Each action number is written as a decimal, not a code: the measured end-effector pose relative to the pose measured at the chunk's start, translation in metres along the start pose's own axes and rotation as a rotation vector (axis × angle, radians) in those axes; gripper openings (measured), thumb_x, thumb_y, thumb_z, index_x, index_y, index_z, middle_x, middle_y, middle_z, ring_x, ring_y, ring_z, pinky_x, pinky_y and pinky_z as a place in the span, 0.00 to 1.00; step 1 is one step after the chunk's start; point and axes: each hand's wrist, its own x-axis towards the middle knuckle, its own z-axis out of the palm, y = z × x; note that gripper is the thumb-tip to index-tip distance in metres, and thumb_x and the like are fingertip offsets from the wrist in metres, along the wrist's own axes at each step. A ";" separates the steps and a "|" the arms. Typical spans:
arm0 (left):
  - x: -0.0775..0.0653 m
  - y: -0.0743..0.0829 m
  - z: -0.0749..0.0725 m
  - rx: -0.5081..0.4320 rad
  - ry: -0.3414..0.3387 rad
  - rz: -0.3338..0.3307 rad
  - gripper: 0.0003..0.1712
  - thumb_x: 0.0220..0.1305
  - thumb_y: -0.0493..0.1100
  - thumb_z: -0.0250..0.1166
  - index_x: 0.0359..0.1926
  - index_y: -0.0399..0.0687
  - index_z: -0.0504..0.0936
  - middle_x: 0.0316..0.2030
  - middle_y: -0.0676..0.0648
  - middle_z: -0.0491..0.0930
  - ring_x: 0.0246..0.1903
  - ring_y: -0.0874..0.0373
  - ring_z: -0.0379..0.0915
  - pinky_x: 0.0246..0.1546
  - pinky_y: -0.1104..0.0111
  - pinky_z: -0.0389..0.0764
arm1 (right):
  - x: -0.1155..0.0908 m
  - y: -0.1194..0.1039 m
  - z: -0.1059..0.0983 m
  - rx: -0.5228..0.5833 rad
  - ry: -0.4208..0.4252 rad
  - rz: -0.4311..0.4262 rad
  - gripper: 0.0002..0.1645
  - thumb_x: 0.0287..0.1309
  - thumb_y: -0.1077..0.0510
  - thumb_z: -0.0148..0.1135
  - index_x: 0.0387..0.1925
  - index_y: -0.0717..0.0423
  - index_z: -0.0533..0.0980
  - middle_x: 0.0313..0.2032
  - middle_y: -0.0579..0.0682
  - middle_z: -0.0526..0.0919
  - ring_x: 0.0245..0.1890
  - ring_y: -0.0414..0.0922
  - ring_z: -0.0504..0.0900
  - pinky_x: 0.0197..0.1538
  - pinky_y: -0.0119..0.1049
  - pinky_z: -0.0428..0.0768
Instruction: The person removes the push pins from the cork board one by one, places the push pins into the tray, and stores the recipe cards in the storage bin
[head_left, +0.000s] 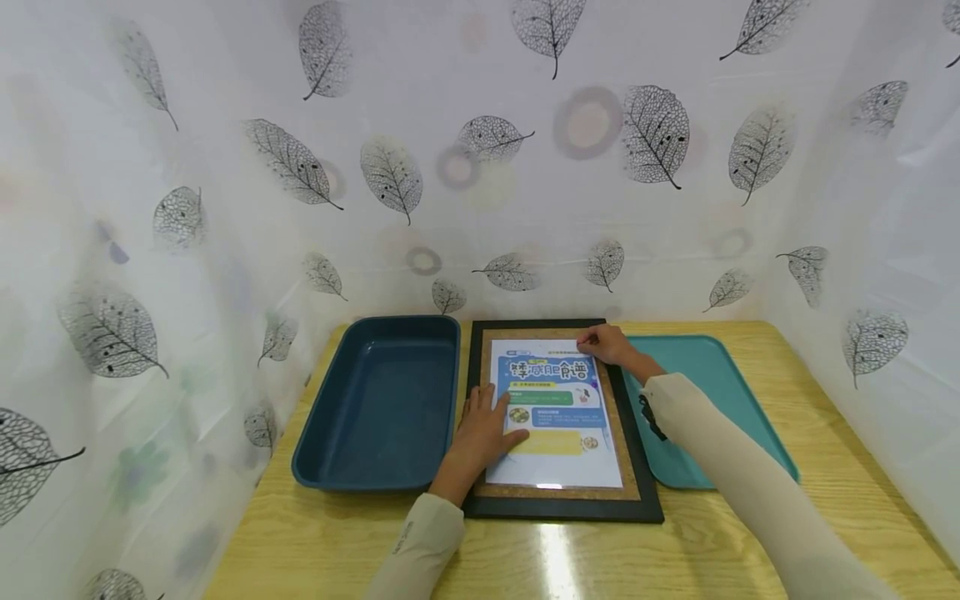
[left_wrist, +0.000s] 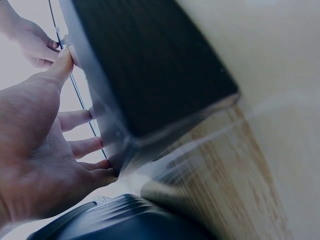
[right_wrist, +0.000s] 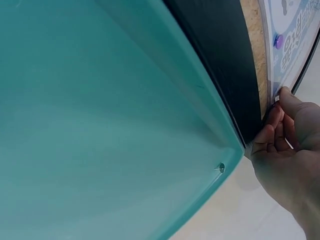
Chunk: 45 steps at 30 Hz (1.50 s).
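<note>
A printed sheet (head_left: 551, 472) with coloured bands and large lettering lies on a cork board (head_left: 630, 475) with a black frame (head_left: 562, 509). My left hand (head_left: 478, 432) rests spread across the frame's left side, fingers and thumb reaching onto the sheet. At the sheet's upper right, my right hand (head_left: 606, 343) has thumb and fingers pinched together on what looks like a small pushpin, mostly hidden by the fingertips. Just below, a purple pushpin (right_wrist: 278, 41) is stuck near the sheet's right edge, seen in the right wrist view.
Left of the board stands a deep dark blue tray (head_left: 375, 485). A shallow teal tray (head_left: 720, 392) is on its right, with a small pushpin (right_wrist: 221, 168) in its corner. Everything sits on a wooden table (head_left: 337, 542) in front of a leaf-patterned curtain (head_left: 465, 200).
</note>
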 end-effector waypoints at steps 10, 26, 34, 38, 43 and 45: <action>-0.001 0.002 -0.003 -0.003 -0.006 -0.002 0.49 0.68 0.66 0.66 0.79 0.45 0.63 0.80 0.35 0.50 0.80 0.34 0.40 0.76 0.45 0.56 | 0.001 -0.004 -0.005 -0.011 -0.047 0.030 0.10 0.71 0.60 0.63 0.43 0.65 0.84 0.39 0.58 0.86 0.37 0.49 0.81 0.45 0.44 0.80; -0.003 0.002 -0.004 -0.012 -0.006 0.008 0.49 0.69 0.65 0.66 0.79 0.43 0.63 0.80 0.33 0.51 0.79 0.32 0.41 0.76 0.44 0.55 | -0.005 -0.004 -0.004 -0.026 -0.030 -0.014 0.09 0.71 0.60 0.64 0.41 0.64 0.83 0.36 0.57 0.85 0.35 0.48 0.80 0.43 0.44 0.79; -0.003 0.003 -0.005 -0.023 0.000 0.000 0.48 0.68 0.64 0.67 0.79 0.44 0.64 0.79 0.33 0.51 0.79 0.32 0.41 0.76 0.44 0.55 | -0.004 -0.003 -0.007 -0.013 -0.025 -0.006 0.09 0.70 0.60 0.65 0.42 0.64 0.83 0.40 0.58 0.85 0.39 0.50 0.82 0.47 0.46 0.81; -0.003 0.003 -0.005 -0.023 -0.004 0.001 0.48 0.68 0.64 0.67 0.79 0.44 0.64 0.79 0.33 0.51 0.79 0.33 0.41 0.76 0.44 0.55 | -0.006 -0.004 -0.011 -0.008 -0.006 -0.021 0.09 0.70 0.61 0.64 0.42 0.66 0.81 0.40 0.60 0.85 0.41 0.54 0.83 0.49 0.50 0.82; -0.003 0.003 -0.005 -0.019 -0.001 0.009 0.48 0.68 0.64 0.67 0.78 0.43 0.64 0.79 0.33 0.51 0.79 0.32 0.42 0.76 0.44 0.55 | -0.008 -0.003 -0.013 -0.012 0.014 -0.033 0.08 0.70 0.62 0.63 0.43 0.66 0.81 0.41 0.61 0.85 0.43 0.56 0.84 0.50 0.51 0.82; -0.003 0.003 -0.005 -0.019 0.000 0.012 0.48 0.68 0.64 0.67 0.78 0.42 0.64 0.79 0.32 0.52 0.79 0.32 0.42 0.76 0.44 0.55 | -0.009 -0.002 -0.014 -0.020 0.021 -0.039 0.08 0.70 0.62 0.63 0.43 0.66 0.81 0.41 0.61 0.86 0.43 0.56 0.84 0.50 0.51 0.82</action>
